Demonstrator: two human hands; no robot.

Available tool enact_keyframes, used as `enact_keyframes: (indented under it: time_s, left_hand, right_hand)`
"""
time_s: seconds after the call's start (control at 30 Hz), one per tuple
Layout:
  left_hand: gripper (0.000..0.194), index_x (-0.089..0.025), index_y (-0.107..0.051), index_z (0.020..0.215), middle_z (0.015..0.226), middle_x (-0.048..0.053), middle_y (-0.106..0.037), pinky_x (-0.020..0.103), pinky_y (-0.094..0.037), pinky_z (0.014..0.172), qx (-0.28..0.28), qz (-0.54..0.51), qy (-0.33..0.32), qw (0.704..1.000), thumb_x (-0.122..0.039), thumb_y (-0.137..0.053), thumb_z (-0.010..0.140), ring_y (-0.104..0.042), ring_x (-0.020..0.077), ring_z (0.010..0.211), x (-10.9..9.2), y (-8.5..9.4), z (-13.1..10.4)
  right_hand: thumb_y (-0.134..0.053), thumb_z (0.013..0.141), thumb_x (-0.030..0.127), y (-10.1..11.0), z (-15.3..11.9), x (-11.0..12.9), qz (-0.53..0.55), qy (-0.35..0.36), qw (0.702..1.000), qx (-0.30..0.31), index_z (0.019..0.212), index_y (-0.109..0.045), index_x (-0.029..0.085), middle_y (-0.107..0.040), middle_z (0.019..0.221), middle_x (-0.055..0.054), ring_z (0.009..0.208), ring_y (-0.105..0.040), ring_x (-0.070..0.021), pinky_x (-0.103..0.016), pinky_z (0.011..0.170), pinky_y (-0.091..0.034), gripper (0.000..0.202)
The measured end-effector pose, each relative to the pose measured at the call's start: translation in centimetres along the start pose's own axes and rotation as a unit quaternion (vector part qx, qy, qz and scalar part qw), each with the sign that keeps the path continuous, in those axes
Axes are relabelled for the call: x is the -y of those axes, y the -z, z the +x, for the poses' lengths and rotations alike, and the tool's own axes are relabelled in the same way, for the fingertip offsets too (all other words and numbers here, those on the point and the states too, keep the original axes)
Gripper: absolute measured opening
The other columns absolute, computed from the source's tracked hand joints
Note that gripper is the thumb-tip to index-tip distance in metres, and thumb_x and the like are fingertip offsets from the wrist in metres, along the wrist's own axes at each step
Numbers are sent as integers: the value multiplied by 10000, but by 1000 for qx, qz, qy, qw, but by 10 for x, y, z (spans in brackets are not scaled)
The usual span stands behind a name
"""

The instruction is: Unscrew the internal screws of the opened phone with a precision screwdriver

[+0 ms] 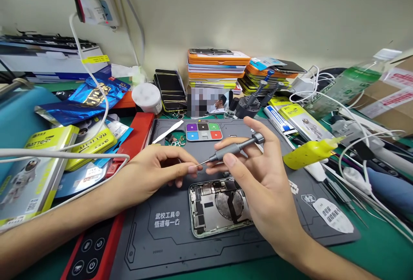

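Note:
My right hand [258, 172] holds a grey precision screwdriver [230, 149] by its handle, fingers round it, with the end cap up to the right. The screwdriver's thin tip points down to the left, at the fingertips of my left hand [164, 166]. There the thumb and index finger are pinched together at the tip; whether a tiny part sits between them I cannot make out. Below both hands lies an opened phone housing [206, 220], its inner parts exposed. My right hand covers its right end. Under it is a dark grey work mat [174, 252].
A coloured magnetic tray [204, 131], a white pry stick [168, 131] and a small circuit board [177, 139] lie at the mat's back. A yellow bottle [306, 153] is on the right. A red device [97, 245] borders the left. Cables [106, 156] run over battery boxes [35, 176].

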State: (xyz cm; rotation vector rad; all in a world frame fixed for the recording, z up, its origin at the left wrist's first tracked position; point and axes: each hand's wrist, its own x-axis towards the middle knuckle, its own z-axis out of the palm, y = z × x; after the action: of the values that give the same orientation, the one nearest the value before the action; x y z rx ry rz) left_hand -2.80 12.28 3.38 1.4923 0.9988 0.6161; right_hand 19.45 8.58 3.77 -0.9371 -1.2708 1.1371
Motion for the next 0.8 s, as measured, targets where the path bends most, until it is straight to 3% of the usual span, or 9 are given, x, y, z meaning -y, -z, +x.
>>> enact_keyframes:
  time_s: [0.17,0.4,0.63,0.8]
  left_hand:
    - [223,-217,-864,966,820,10,-748,220,-427,597,-20,-7,13,1000,-426,-786,962,-606,113,662,-2,1,-1]
    - [212,-236,-879,968,824,7,-759,211,-434,611,-24,-6,20,999,-430,-794,964,-615,109,672,-3,1,-1]
    - [167,-251,-887,980,830,0,-772,207,-443,612,-29,-17,15,999,-396,-808,960,-617,101,660,-4,1,-2]
    - [152,-257,-891,990,902,8,-809,214,-468,633,-26,-30,17,999,-391,-834,943,-631,102,669,-3,2,-1]
  right_hand:
    - [-604,1076,208,2,-1,-4,-8,9,1000,19,1480,-395,348,-743,1158,-27,906,-836,-185,-374,853,-770,476]
    - [-586,1083,197,2,-1,-4,-29,14,999,9,1482,-385,347,-733,1166,-34,848,-830,-177,-368,833,-764,471]
    - [-595,1090,245,6,1,-5,-67,16,998,5,1503,-376,356,-721,1180,-37,862,-817,-174,-350,787,-756,481]
    - [-632,1079,310,7,4,-5,-24,-4,1000,-3,1502,-395,348,-712,1164,-32,899,-810,-178,-370,822,-752,487]
